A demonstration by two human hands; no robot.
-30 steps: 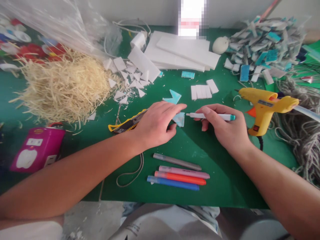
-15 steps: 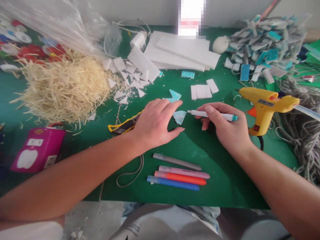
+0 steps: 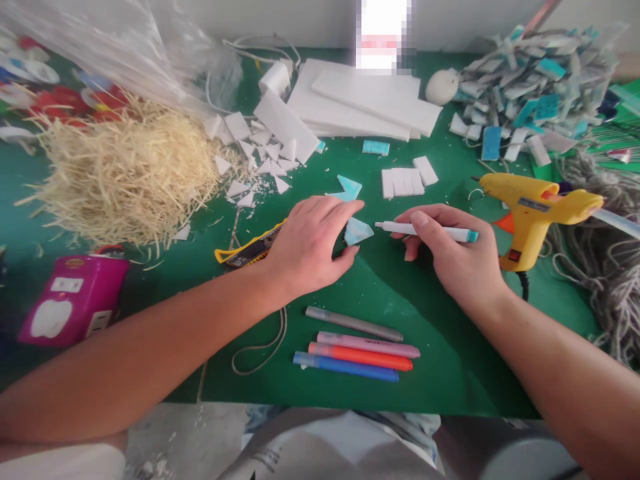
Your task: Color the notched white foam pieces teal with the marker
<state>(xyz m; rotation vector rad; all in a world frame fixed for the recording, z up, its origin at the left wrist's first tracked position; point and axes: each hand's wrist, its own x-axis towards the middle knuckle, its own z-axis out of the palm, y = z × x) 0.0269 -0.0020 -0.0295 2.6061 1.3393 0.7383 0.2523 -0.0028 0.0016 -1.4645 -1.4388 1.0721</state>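
Note:
My left hand [image 3: 310,247] pinches a small pale blue foam triangle [image 3: 357,231] between thumb and fingertips, just above the green mat [image 3: 400,293]. My right hand [image 3: 450,257] grips a white marker with a teal end [image 3: 427,231], its tip pointing left at the triangle, a little apart from it. A second blue triangle [image 3: 349,187] lies on the mat just beyond my left fingers. A yellow utility knife [image 3: 249,249] sits partly under my left hand.
Several markers [image 3: 357,347] lie in a row near the front edge. A yellow glue gun [image 3: 535,213] stands right of my right hand. White foam sheets [image 3: 360,100], small white blocks [image 3: 407,180], a straw pile [image 3: 125,173], a scrap heap [image 3: 530,87] and a magenta box [image 3: 75,297] surround the middle.
My left hand released the triangle from flat on the mat, spread, then pinched it and tilted it up. The marker hand shifted slightly right.

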